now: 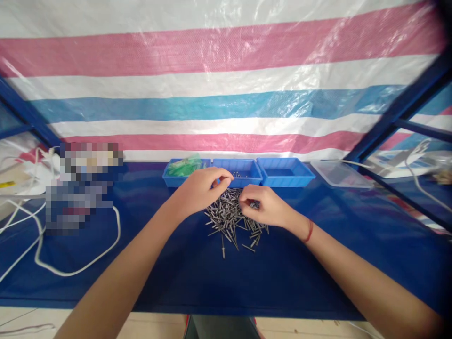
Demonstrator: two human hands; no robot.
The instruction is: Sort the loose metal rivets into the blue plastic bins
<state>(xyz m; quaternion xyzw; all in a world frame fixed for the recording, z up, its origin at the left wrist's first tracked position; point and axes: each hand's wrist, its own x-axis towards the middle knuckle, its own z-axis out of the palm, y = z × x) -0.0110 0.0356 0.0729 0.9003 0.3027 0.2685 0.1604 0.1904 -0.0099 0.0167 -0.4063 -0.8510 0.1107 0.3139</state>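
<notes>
A heap of small grey metal pins (229, 216) lies on the blue table cover (197, 268), just in front of three blue trays. My left hand (203, 188) hovers over the heap's far edge with fingertips pinched together near the middle blue tray (252, 176); what it pinches is too small to make out. My right hand (264, 205) rests on the heap's right side, fingers curled into the pins. A red cord circles my right wrist.
The left blue tray (169, 176) holds green pieces in clear plastic; the right blue tray (286, 172) looks bare. A clear plastic tray (339, 174) sits further right. A white cable (77, 268) loops across the left. A striped tarp hangs behind, with blue frame bars at both sides.
</notes>
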